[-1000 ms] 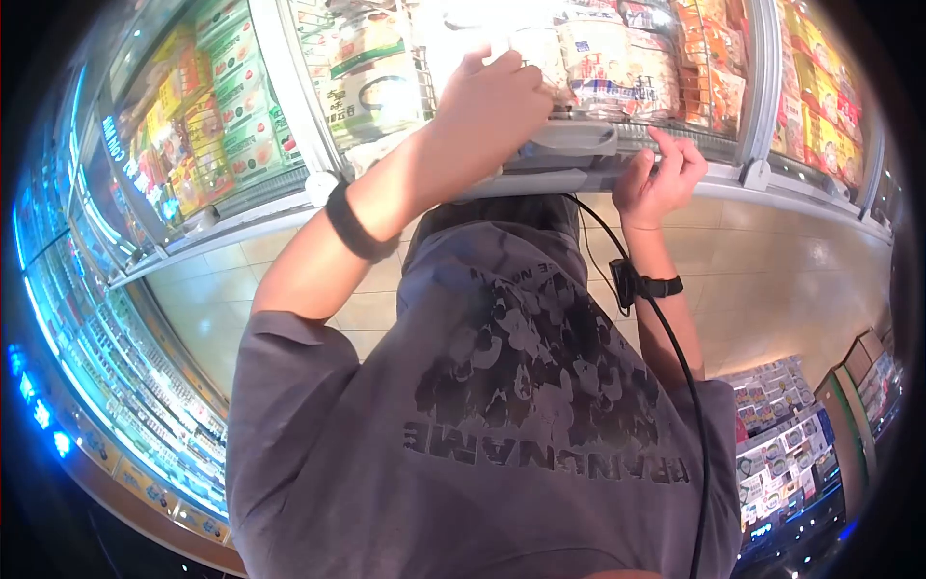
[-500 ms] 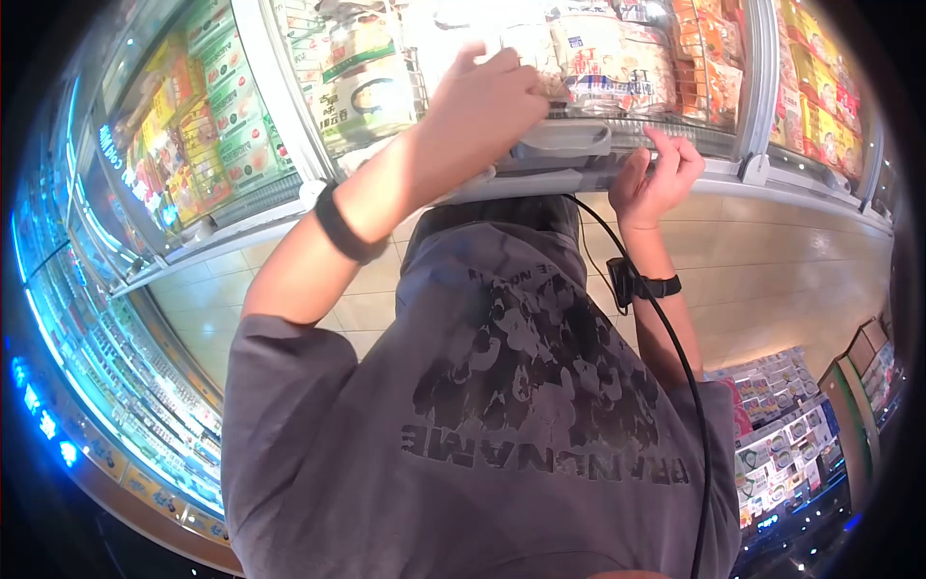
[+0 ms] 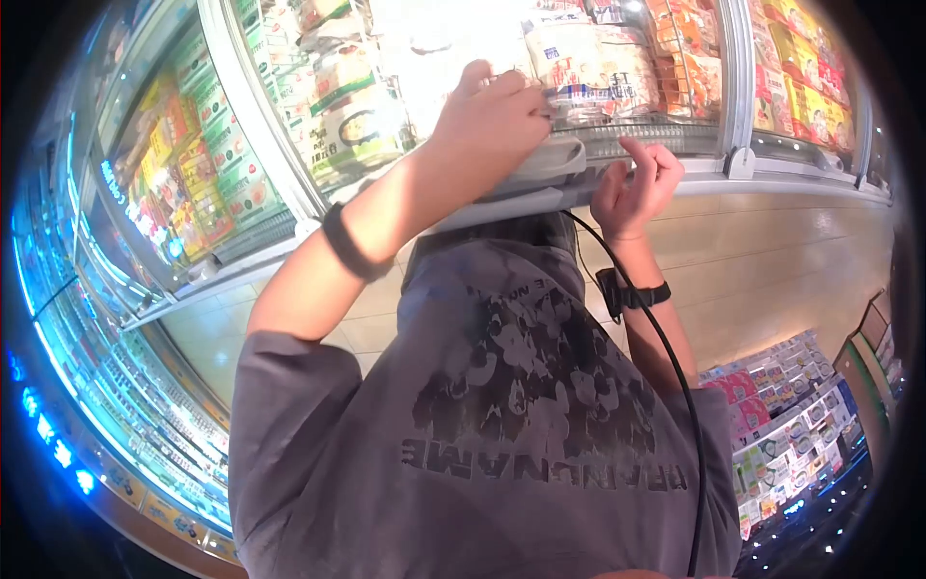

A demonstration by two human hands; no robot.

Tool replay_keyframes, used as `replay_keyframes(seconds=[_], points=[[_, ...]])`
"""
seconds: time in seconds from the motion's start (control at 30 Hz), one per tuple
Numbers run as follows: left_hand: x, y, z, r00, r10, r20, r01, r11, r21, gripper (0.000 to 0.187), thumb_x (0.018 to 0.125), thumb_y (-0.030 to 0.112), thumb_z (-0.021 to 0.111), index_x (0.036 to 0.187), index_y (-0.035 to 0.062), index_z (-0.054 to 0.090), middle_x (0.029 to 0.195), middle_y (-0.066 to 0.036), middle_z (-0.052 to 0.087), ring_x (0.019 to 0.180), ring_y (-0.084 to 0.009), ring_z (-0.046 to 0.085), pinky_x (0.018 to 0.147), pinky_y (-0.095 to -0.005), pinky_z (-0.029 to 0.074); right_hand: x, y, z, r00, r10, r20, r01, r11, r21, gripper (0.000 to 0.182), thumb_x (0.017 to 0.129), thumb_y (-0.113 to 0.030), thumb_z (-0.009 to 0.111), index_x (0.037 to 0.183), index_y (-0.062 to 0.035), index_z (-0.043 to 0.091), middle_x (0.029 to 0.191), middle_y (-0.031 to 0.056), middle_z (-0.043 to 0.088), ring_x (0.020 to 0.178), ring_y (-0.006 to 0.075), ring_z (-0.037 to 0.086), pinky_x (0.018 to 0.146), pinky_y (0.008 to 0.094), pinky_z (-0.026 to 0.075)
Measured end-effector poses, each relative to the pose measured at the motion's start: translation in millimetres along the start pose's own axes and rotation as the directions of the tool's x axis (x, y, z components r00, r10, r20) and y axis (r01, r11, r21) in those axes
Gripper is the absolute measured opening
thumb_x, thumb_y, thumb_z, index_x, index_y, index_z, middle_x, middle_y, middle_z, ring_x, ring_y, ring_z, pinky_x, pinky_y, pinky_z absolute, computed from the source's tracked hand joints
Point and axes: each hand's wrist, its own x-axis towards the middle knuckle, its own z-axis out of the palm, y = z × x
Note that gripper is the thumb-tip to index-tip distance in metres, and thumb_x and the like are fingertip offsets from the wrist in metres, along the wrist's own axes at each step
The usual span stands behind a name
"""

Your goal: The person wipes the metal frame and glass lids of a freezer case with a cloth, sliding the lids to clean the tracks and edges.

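My left hand is over the front edge of a lit freezer, its fingers curled together. Whatever may be in them is hidden; a small dark bit shows by the fingertips. Just below it is a grey recessed handle on the freezer's front. White bags of frozen food lie behind the hand, and a green-and-white bag lies to its left. My right hand hovers at the freezer's front rail, palm turned up. Its index finger is stretched out, the others are loosely bent, and nothing is in it.
Orange packs stand in a wire rack at the right. Frame posts divide the freezer, with yellow packs beyond. A black cable runs down past my right arm. Stacked goods are at the lower right, lit shelves at the left.
The view has shifted slightly, so the freezer and both hands sit a little lower and further left. Both hands keep nearly the same pose.
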Motion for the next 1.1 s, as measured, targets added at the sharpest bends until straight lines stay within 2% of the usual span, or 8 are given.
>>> replay_keyframes(seconds=[0.43, 0.5, 0.53, 0.57, 0.67, 0.73, 0.83, 1.1], points=[[46, 10, -9, 0.992, 0.120, 0.037, -0.115, 0.988, -0.100, 0.019, 0.079, 0.006, 0.067, 0.093, 0.0149, 0.076, 0.097, -0.005, 0.067, 0.097, -0.0292, 0.059, 0.088, -0.0392, 0.052, -6, -3, 2, 0.993, 0.052, -0.108, -0.045, 0.997, 0.060, 0.044, 0.074, -0.010, 0.069, 0.117, -0.0125, 0.078, 0.104, 0.0106, 0.063, 0.089, 0.0295, 0.061, 0.079, 0.0431, 0.048], [48, 8, -2, 0.992, 0.033, 0.118, -0.007, 0.976, -0.216, 0.010, 0.085, 0.014, 0.067, 0.088, 0.0085, 0.076, 0.091, -0.012, 0.070, 0.094, -0.0314, 0.071, 0.078, -0.0480, 0.055, -9, -2, 1, 0.996, 0.023, -0.083, -0.021, 1.000, 0.019, 0.044, 0.074, -0.005, 0.068, 0.117, -0.0084, 0.077, 0.105, 0.0134, 0.064, 0.089, 0.0310, 0.062, 0.077, 0.0438, 0.050], [43, 9, 1, 0.993, -0.026, 0.118, 0.059, 0.956, -0.286, 0.016, 0.089, 0.013, 0.066, 0.101, 0.0059, 0.074, 0.094, -0.015, 0.070, 0.094, -0.0340, 0.069, 0.081, -0.0488, 0.054, -8, -5, 2, 0.996, 0.028, -0.083, -0.029, 1.000, -0.004, 0.045, 0.073, -0.008, 0.069, 0.117, -0.0080, 0.077, 0.103, 0.0144, 0.067, 0.090, 0.0339, 0.064, 0.078, 0.0473, 0.050], [30, -3, 22, 0.980, 0.136, -0.147, -0.164, 0.967, -0.196, 0.022, 0.093, 0.016, 0.063, 0.110, 0.0048, 0.071, 0.100, -0.017, 0.071, 0.093, -0.0361, 0.068, 0.081, -0.0489, 0.053, -8, -10, 2, 0.996, 0.025, -0.090, -0.029, 0.999, -0.039, 0.045, 0.073, -0.011, 0.071, 0.117, -0.0061, 0.076, 0.104, 0.0165, 0.068, 0.094, 0.0377, 0.066, 0.080, 0.0503, 0.050], [16, 14, 13, 1.000, -0.022, 0.005, 0.022, 0.997, -0.072, 0.022, 0.094, 0.019, 0.061, 0.108, 0.0153, 0.076, 0.117, -0.005, 0.070, 0.121, -0.0270, 0.058, 0.098, -0.0580, 0.040, -19, -1, 10, 0.995, 0.044, -0.094, -0.048, 0.998, -0.046, 0.042, 0.076, -0.022, 0.073, 0.114, -0.0062, 0.075, 0.109, 0.0149, 0.070, 0.108, 0.0389, 0.066, 0.091, 0.0530, 0.054], [14, 16, 10, 0.999, -0.038, -0.033, 0.036, 0.998, -0.052, 0.019, 0.095, 0.019, 0.062, 0.103, 0.0180, 0.079, 0.112, -0.002, 0.071, 0.120, -0.0248, 0.060, 0.106, -0.0595, 0.035, -11, -2, -1, 0.986, 0.131, 0.101, -0.126, 0.991, -0.050, 0.037, 0.077, -0.020, 0.073, 0.112, -0.0103, 0.076, 0.107, 0.0128, 0.070, 0.101, 0.0373, 0.067, 0.088, 0.0528, 0.053], [-1, 11, -1, 0.992, -0.023, -0.126, 0.014, 0.997, -0.070, 0.014, 0.093, 0.020, 0.069, 0.095, 0.0206, 0.083, 0.098, -0.001, 0.069, 0.103, -0.0247, 0.062, 0.104, -0.0591, 0.034, 7, -16, -12, 0.998, 0.042, -0.055, -0.043, 0.999, -0.007, 0.031, 0.079, -0.017, 0.070, 0.110, -0.0132, 0.074, 0.106, 0.0114, 0.066, 0.092, 0.0315, 0.065, 0.081, 0.0470, 0.050], [-48, -7, 0, 0.989, -0.129, -0.077, 0.125, 0.990, -0.062, 0.010, 0.088, 0.021, 0.075, 0.093, 0.0237, 0.083, 0.097, 0.002, 0.069, 0.103, -0.0229, 0.061, 0.104, -0.0594, 0.034, 2, -13, -6, 0.996, 0.082, 0.021, -0.080, 0.993, -0.084, 0.032, 0.079, -0.016, 0.070, 0.111, -0.0142, 0.074, 0.110, 0.0095, 0.064, 0.096, 0.0316, 0.065, 0.082, 0.0463, 0.051]])
